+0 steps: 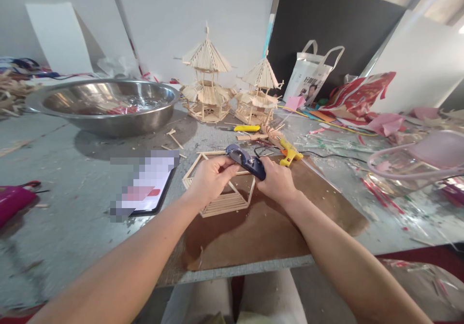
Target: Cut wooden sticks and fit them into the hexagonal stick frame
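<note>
The dark-blue hand tool [245,162] slanted far-L to near-R; R hand [276,181] clamped its near end, L hand [213,175] had fingers pinched tog. at far end.

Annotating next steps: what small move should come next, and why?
Likely squeeze the dark blue tool with the right hand: it grips one end, the left hand is at the other, and the stick frame below has open sections. What sits in the tool is hidden.

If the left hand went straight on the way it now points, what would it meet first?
Most likely the dark blue tool, which lies right at the fingertips of the left hand. Beyond it, the line seems to run toward the fanned sticks, though depth is unclear from this view.
</note>
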A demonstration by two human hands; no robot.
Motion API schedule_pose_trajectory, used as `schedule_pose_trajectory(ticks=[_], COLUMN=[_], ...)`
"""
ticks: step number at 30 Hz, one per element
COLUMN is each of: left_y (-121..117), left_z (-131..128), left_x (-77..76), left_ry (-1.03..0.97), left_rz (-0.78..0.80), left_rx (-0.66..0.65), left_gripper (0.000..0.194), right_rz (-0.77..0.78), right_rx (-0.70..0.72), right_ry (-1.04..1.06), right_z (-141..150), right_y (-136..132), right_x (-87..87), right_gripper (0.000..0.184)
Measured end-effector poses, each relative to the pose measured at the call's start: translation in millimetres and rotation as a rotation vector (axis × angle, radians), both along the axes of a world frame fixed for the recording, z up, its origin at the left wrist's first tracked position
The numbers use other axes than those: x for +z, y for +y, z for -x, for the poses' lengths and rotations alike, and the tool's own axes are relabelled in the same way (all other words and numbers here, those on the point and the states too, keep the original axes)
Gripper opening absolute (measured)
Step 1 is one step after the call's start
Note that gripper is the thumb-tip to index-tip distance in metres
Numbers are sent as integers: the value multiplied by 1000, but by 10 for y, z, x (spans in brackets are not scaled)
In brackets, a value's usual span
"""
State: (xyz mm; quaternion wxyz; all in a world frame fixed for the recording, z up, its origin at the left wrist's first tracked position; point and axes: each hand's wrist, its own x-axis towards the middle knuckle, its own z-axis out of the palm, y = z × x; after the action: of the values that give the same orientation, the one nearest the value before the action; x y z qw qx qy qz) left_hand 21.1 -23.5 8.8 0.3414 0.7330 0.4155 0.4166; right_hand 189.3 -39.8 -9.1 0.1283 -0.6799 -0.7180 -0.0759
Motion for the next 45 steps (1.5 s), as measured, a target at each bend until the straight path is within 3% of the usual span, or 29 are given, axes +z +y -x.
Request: schedule_pose_trajectory(ticks=[6,12,18,21,26,33,40,45], left_y=[7,1,6,6,15,27,23,31], left_z=[0,3,-2,-15,-26,-58,-78,-51], left_x=[-4,8,-18,-21,-15,-86,-117,-111], left_ry=[26,-2,-58,-199,-427,-532,-600,-471], left_rz=[8,28,133,217,328,396,479,436], left_rx=[36,-12,-44,-49,-43,-89,-155,-143], left_gripper=[15,15,16,17,23,23,24,23], right_rz=[-20,19,-87,-148,-189,-134,-168,-203], right_rx=[-1,21,91,84,263,483,483,500], right_ry=[17,54,247,407,667,769,772,799], right_z=[-4,-4,-54,-121,-145,-4,16,-9], right_y=[-2,-27,20,57,20,-91,-94,-92], right_x=[20,40,3,-16,-7,21,-6,9], right_gripper=[40,39,45,38,17,20,35,30])
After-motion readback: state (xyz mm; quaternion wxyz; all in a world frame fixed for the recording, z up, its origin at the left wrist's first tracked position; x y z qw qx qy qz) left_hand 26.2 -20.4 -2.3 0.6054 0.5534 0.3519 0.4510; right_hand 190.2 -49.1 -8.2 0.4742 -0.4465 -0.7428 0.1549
